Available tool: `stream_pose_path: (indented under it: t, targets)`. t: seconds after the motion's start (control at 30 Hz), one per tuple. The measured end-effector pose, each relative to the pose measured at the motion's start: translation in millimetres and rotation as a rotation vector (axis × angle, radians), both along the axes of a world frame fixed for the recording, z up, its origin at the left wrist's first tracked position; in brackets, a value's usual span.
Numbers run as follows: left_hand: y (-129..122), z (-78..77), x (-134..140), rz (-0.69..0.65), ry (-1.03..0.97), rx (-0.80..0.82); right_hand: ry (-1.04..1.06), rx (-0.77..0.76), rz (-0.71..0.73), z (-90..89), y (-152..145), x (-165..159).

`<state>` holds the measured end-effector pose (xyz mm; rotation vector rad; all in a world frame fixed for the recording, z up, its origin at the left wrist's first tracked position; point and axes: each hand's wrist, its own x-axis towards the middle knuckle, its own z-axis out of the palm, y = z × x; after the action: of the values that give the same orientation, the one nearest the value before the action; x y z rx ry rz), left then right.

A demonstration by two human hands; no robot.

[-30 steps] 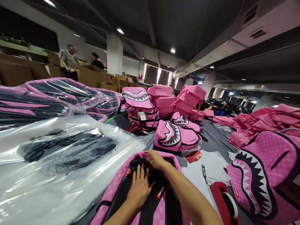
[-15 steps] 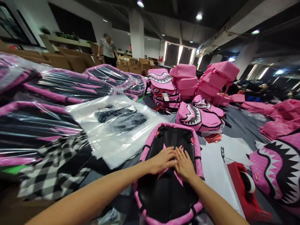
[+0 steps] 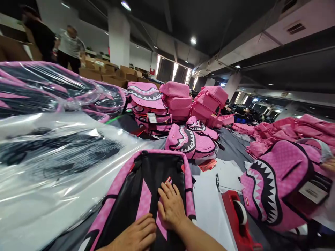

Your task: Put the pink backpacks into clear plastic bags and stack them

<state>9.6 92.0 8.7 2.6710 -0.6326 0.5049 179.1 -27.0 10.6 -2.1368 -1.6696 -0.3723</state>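
Note:
A pink-edged black backpack lies in front of me with its black panel facing up, marked by pink pointed stripes. My right hand rests flat on the panel over one stripe, fingers outstretched near a small red tag. Lower down, my left hand lies on the same panel with its fingers extended, partly cut off by the frame's bottom. Neither hand holds anything. To the left, a large clear plastic bag lies flat beside the backpack.
A red tape dispenser and white paper lie at right. Beyond are a shark-mouth backpack, with another person's hand at the edge, and stacked pink bags. Plastic-wrapped bags fill the left; two people stand behind.
The view has shifted right and closer to the backpack. My hands, together before, are now apart, the left one lower on the panel. A second person and another person's hand have come into view.

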Motion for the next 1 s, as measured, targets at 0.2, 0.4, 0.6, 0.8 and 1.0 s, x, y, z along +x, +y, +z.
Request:
stream_pose_path:
  t: [0.2,0.4,0.6,0.8,1.0]
  targets:
    - [-15,18.9,-11,0.102,0.168,-0.224,-0.024,0.078,0.241,54.6,-28,-27]
    - [-30,-29.6,-12,0.256,0.156,-0.358,-0.178,-0.252,0.626,59.1,-44,-56]
    - [-21,-42.7,-9,0.421,-0.125,-0.027,-0.278,-0.329,0.754,-2.0,-41,-60]
    - [-24,-12.4,-66,0.597,0.044,0.064,-0.370,-0.118,0.736,12.9,-36,-69]
    - [-34,49.1,-76,0.544,0.343,-0.078,-0.177,0.059,-0.085,56.4,24,-21]
